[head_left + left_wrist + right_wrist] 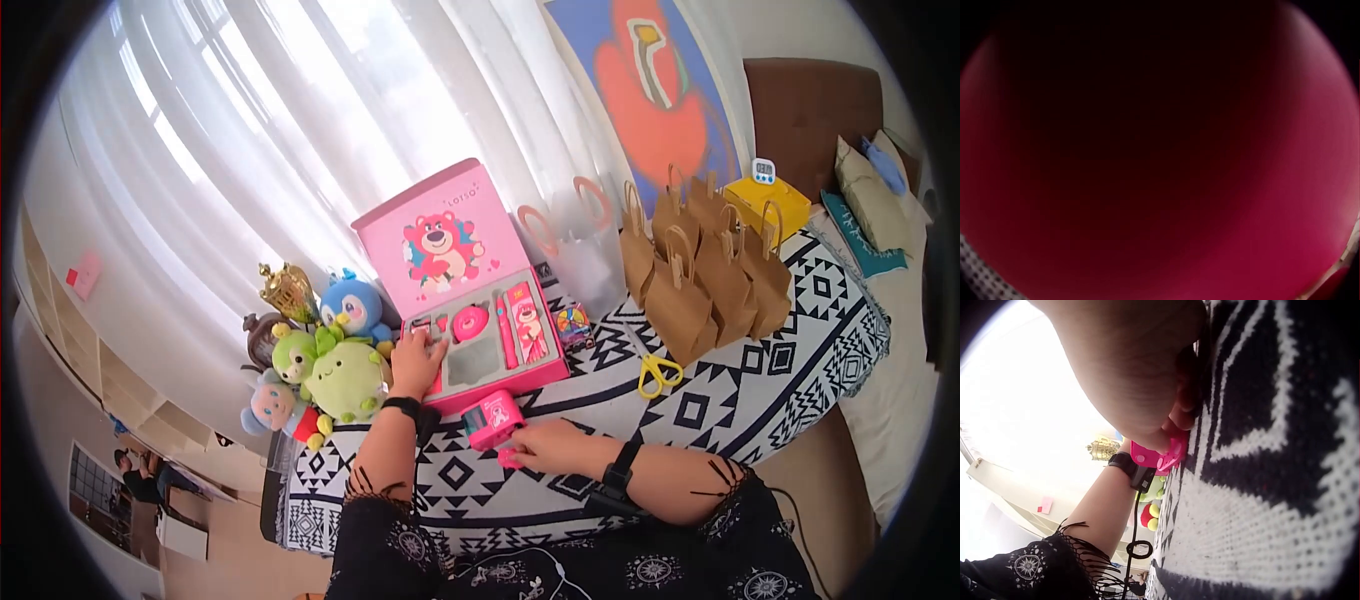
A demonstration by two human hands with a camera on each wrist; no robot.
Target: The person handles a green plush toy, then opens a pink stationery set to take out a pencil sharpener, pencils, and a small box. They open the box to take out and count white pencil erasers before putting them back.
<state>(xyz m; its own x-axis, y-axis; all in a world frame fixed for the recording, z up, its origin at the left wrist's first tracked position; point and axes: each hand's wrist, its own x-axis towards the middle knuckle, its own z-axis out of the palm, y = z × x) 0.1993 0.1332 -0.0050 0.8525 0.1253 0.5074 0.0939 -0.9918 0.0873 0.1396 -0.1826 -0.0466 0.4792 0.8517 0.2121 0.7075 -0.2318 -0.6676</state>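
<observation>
A pink gift box [483,395] with its bear-printed lid [437,237] raised stands on the table. My left hand [418,362] lies over the box's left side, fingers reaching down into the grey tray [475,365]; what they touch there is hidden. My right hand [555,447] is in front of the box and pinches the pink knobbed end [1172,459] of a pink pencil sharpener [495,418] with a dark teal window. The sharpener stands close to the box's front wall. Inside the tray are a round pink piece [470,322], a pink pen-like stick [507,330] and a bear-printed pack [526,322].
Several plush toys [345,378] and a gold trophy [289,290] stand left of the box. To the right are a small colourful box [573,326], yellow-handled scissors [658,376], a translucent bag [588,265], several brown paper bags [685,315] and a yellow box [770,205] with a timer [764,171].
</observation>
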